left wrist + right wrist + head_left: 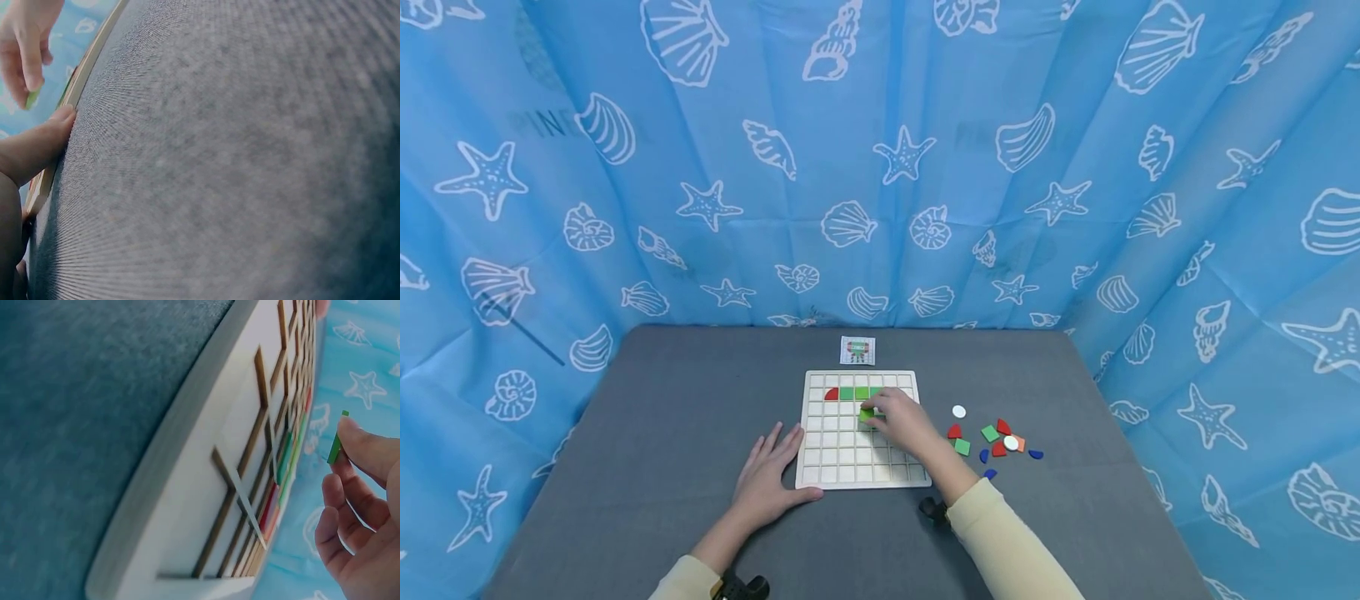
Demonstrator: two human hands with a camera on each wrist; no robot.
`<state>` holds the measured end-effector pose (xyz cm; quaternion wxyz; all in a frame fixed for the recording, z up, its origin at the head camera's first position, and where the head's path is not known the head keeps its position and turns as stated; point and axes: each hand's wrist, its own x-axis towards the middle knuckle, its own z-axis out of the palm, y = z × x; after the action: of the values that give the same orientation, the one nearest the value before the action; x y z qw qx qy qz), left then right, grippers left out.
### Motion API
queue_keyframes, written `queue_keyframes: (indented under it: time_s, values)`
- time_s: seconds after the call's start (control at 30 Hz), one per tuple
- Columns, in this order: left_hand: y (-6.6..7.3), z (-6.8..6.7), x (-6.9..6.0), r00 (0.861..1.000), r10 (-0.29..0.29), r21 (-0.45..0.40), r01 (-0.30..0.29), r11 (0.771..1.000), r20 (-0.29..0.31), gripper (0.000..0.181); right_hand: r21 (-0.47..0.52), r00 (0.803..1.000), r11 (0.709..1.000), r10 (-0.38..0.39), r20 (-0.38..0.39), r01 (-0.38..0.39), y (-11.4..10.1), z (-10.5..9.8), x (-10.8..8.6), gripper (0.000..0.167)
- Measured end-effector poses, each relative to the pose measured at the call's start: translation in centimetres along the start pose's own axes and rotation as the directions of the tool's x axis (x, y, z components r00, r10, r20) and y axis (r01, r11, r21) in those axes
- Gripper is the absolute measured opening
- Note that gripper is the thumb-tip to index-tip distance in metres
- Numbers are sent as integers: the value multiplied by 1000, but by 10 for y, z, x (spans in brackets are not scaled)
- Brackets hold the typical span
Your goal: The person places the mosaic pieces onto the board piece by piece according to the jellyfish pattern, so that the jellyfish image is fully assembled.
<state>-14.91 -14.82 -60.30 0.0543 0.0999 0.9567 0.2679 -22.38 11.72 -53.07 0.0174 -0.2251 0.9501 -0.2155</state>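
A pale gridded board lies on the table. My left hand rests at its near left corner, thumb against the near edge and fingers spread along the left side. Over the middle of the grid, my right hand pinches a green square tile between thumb and index finger, held above the board; the other fingers are loosely bent. A red quarter-round piece and a row of green squares sit in an upper row. The right hand covers part of the grid in the head view.
Loose pieces lie right of the board: green squares, red quarter-rounds, white discs, blue half-rounds and an orange piece. A small printed pattern card lies behind the board. A blue shell-print curtain borders the grey table.
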Motion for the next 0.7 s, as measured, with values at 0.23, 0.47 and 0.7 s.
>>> queue_keyframes:
  time_s: [0.23,0.47,0.7]
  values:
    - [-1,-1,0,1000,-3,1,3,1000,3,121,1,997,1000,21,77,-21,2,10,12,26]
    - [-1,0,-1,1000,15,-11,-15,1000,-18,119,-23,993,999,40,112,-37,1,14,13,25]
    - [0,0,0,1000,6,-9,-6,1000,-13,120,3,990,998,59,130,-60,0,15,16,25]
